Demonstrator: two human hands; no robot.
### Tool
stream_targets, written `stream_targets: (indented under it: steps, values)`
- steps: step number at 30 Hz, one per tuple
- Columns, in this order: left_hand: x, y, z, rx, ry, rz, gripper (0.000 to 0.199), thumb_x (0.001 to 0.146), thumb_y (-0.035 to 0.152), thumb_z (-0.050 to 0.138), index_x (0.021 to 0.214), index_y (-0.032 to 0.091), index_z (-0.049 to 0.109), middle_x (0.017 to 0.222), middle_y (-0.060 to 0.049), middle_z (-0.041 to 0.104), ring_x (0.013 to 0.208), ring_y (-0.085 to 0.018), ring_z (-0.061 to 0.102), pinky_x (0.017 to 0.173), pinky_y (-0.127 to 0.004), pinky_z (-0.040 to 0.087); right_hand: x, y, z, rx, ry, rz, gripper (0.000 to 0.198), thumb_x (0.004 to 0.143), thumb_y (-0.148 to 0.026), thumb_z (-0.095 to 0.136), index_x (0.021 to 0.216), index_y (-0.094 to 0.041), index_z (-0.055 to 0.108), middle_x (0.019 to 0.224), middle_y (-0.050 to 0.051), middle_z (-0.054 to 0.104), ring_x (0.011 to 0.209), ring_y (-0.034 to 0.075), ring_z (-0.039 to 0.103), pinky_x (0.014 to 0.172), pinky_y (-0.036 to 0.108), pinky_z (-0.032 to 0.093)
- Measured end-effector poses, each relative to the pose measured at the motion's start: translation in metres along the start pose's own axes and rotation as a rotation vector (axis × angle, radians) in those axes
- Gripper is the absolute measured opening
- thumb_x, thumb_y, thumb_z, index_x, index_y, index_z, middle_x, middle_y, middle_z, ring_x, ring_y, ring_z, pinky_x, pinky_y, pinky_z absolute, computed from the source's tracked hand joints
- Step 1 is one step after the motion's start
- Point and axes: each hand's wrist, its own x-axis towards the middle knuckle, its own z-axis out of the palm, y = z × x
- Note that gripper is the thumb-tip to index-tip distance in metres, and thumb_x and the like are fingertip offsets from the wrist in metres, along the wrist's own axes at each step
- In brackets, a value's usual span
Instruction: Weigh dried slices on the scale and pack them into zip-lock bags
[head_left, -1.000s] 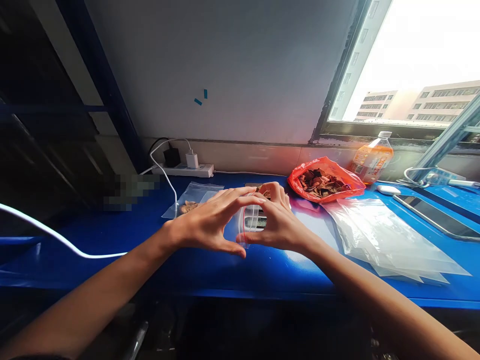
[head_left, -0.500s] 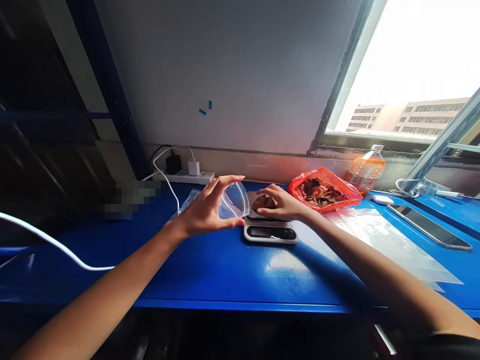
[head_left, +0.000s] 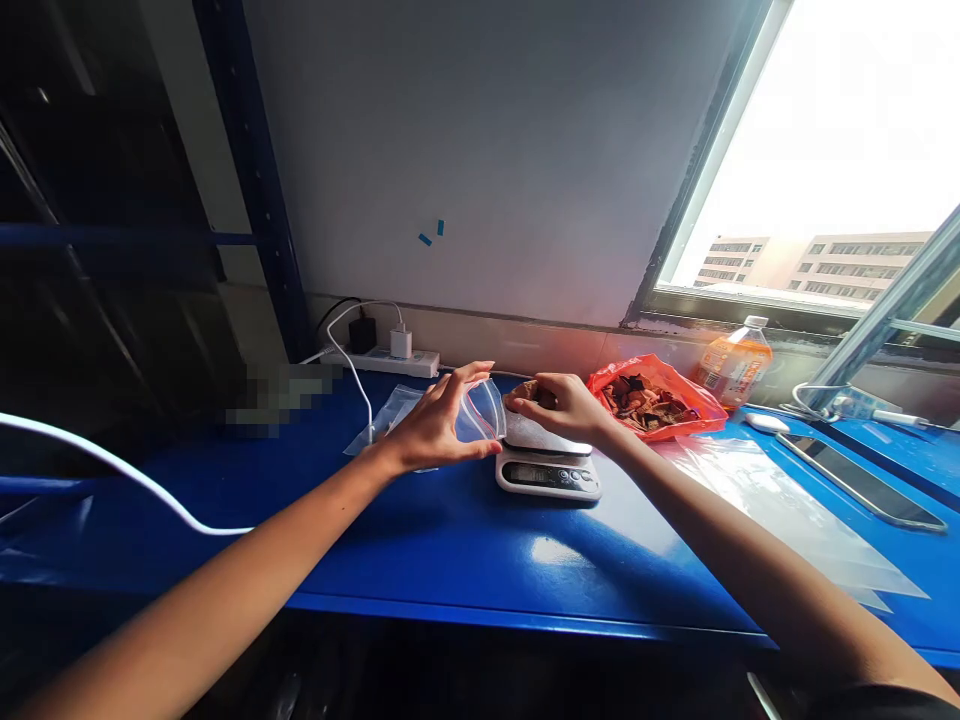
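My left hand [head_left: 440, 420] has thumb and fingers spread at the mouth of a clear zip-lock bag [head_left: 481, 408], holding it open toward the right. Brown dried pieces [head_left: 527, 392] are gripped in my right hand [head_left: 559, 405], just over the plate of a white kitchen scale [head_left: 550, 482] and close to the bag's opening. My fingers partly cover the pieces. The scale's dark display faces me, its digits too faint to read. Behind the right wrist, a red plastic bag [head_left: 701, 420] lies open with more brown dried pieces [head_left: 646, 402] inside.
Clear plastic bags [head_left: 787, 510] lie at the right beside a phone [head_left: 862, 480]. An orange drink bottle [head_left: 736, 362] stands below the window. More clear bags [head_left: 386, 415] lie left of the scale, near a power strip [head_left: 416, 362] and a white cable [head_left: 180, 518].
My right hand has closed around the brown pieces and lifted them off the scale plate toward the bag. My left hand still holds the bag open. The camera view has shifted slightly.
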Motion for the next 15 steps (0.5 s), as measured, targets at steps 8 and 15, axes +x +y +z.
stream_targets:
  steps: [8, 15]
  values:
    - [0.002, -0.006, 0.012, -0.114, 0.026, -0.011, 0.093, 0.068, 0.049, 0.077, 0.141, 0.027, 0.023, 0.141, -0.016, 0.043, 0.127, -0.032, 0.05, 0.102, -0.05, 0.045, 0.03, -0.032, 0.022, -0.116, -0.05, -0.014, 0.035, 0.081, -0.043, 0.058, 0.056, -0.019, 0.057, 0.057, 0.002, 0.058, 0.053, 0.012, 0.047, 0.055, 0.027, 0.029]
    - [0.005, -0.019, 0.009, -0.213, 0.181, -0.041, 0.093, 0.068, 0.052, 0.077, 0.139, 0.024, 0.024, 0.14, -0.019, 0.041, 0.119, -0.029, 0.056, 0.097, -0.047, 0.05, 0.044, -0.045, 0.035, 0.259, 0.331, 0.274, 0.046, 0.087, -0.058, 0.045, 0.061, -0.02, 0.044, 0.06, -0.001, 0.053, 0.058, 0.012, 0.046, 0.056, 0.025, 0.033]
